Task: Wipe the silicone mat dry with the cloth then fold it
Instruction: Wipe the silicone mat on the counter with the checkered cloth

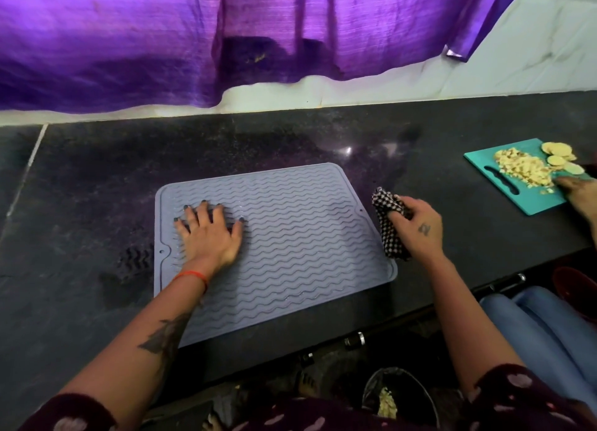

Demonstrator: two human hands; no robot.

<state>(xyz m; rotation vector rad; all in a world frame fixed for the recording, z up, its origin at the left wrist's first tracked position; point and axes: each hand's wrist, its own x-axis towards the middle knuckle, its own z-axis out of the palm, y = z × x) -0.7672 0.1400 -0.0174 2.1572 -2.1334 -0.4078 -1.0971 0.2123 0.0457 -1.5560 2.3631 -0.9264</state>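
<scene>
A grey-blue silicone mat [290,236] with wavy ridges lies flat on the dark stone counter [97,178], its near edge at the counter's front. My left hand [210,233] rests on the mat's left part, palm down with fingers spread and straight. My right hand [416,225] grips a bunched black-and-white checked cloth [386,210] just off the mat's right edge, above the counter.
A teal cutting board [513,188] with chopped pieces and round slices sits at the far right, another person's hand [578,188] on it. A purple curtain [161,42] hangs behind the counter. A wet ridge print [135,257] marks the counter left of the mat. A bin [397,395] stands below.
</scene>
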